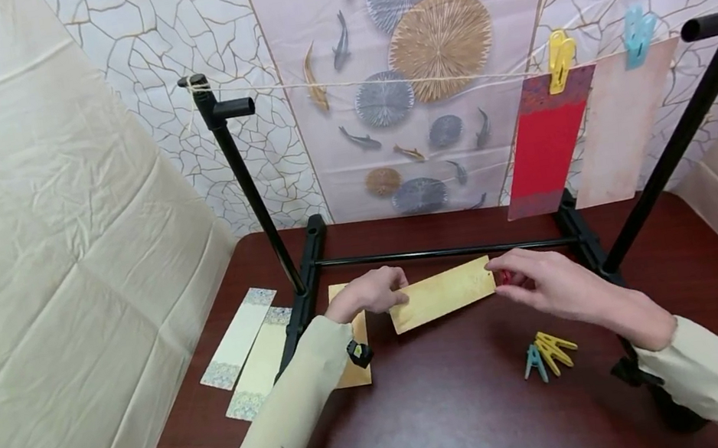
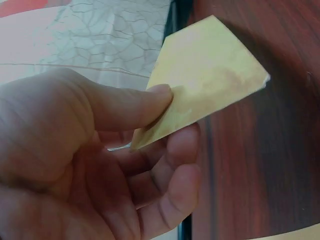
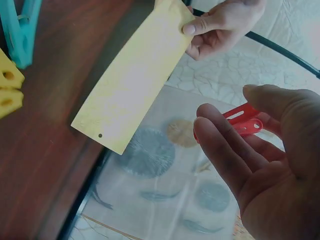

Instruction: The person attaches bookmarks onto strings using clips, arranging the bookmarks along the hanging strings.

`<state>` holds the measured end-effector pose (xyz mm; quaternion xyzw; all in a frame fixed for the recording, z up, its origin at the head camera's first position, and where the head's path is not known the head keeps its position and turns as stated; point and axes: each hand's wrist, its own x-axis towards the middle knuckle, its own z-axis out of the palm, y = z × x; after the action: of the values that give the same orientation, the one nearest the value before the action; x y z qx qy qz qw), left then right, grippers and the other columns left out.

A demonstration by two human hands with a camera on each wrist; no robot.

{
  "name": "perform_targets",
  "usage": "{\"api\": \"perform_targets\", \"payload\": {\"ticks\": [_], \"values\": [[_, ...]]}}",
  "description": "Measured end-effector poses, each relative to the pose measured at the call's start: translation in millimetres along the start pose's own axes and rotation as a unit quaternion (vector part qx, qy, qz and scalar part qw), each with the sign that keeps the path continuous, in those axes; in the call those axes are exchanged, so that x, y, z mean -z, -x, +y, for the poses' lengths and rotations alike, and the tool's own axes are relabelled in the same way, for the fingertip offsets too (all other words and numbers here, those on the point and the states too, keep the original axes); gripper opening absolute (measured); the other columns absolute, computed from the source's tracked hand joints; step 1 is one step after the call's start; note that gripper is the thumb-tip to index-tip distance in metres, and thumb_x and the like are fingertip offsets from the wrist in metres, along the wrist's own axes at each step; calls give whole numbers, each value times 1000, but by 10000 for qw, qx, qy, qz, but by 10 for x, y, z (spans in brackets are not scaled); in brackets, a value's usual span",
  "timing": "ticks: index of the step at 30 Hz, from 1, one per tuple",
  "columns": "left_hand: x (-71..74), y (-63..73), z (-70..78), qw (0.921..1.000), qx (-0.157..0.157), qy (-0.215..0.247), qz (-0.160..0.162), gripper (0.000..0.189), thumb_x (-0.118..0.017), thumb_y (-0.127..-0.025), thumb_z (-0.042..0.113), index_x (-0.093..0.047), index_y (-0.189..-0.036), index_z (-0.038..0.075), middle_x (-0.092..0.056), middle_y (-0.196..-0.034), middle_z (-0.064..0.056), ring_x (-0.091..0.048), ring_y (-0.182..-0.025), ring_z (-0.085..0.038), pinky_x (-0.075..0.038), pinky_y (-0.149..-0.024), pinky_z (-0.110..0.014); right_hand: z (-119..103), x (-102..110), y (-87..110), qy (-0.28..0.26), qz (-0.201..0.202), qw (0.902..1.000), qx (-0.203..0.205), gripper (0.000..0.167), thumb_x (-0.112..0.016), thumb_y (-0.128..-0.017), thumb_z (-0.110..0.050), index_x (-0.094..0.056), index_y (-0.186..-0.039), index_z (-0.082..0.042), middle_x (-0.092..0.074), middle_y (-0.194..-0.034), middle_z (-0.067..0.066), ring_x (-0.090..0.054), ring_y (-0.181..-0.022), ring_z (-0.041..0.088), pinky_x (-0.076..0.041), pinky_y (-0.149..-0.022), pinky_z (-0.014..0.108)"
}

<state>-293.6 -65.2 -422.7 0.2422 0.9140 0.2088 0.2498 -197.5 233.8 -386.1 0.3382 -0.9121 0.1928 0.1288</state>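
My left hand [image 1: 372, 292] pinches one end of a pale yellow paper strip [image 1: 442, 294] between thumb and fingers. The strip is held above the table, with a small punched hole at its far end, seen in the right wrist view. Beside that end is my right hand [image 1: 552, 284], its fingers apart from the strip [image 3: 132, 75] in the right wrist view. A red clothespin [image 3: 245, 122] sits in the right hand's curled fingers, partly hidden by them. Another yellow strip [image 1: 355, 372] lies on the table under the left wrist.
Yellow clothespins [image 1: 556, 349] and a blue clothespin [image 1: 535, 363] lie on the brown table [image 1: 458, 418]. A string [image 1: 338, 84] spans a black stand [image 1: 249, 186]; a red strip [image 1: 544, 157] and a pinkish strip [image 1: 624, 130] hang clipped there. Patterned strips [image 1: 239, 335] lie left.
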Motion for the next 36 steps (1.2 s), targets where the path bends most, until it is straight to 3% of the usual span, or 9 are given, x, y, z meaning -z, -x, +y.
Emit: {"api": "perform_targets", "payload": {"ticks": [6,18,27,36], "values": [[71,49,56,9987,-311,-320,227,11,-57,-100,26,-58,-103,15,-55,-87,3,-46,-67,-11,-40,-66,-25,-7,174,-48,3,59,9999,-112,35,-79,-82,-15,-66,-114,-13,-70,-100,-2,-64,-74,1,-54,-63,24],[115,135,111,9883,-1458,313,317,6,-58,-99,20,-58,-100,14,-58,-85,4,-48,-71,-9,-40,-66,-22,-49,591,-147,275,422,9987,-93,35,-81,-80,-13,-67,-112,-12,-72,-100,2,-62,-69,2,-53,-59,21],[183,278,179,9793,-1725,828,657,7,-59,-99,20,-57,-101,13,-62,-85,3,-57,-66,-15,-48,-60,-23,-104,842,-241,383,928,9946,257,35,-84,-73,-7,-69,-102,-15,-69,-88,-9,-56,-67,-3,-47,-64,9],[250,372,220,9673,-2035,995,1141,6,-60,-99,19,-59,-101,13,-63,-88,0,-55,-68,-14,-44,-62,-23,-159,1107,-292,502,1252,9901,378,38,-85,-70,-4,-69,-103,-14,-68,-88,-8,-57,-66,-3,-47,-66,6]]}}
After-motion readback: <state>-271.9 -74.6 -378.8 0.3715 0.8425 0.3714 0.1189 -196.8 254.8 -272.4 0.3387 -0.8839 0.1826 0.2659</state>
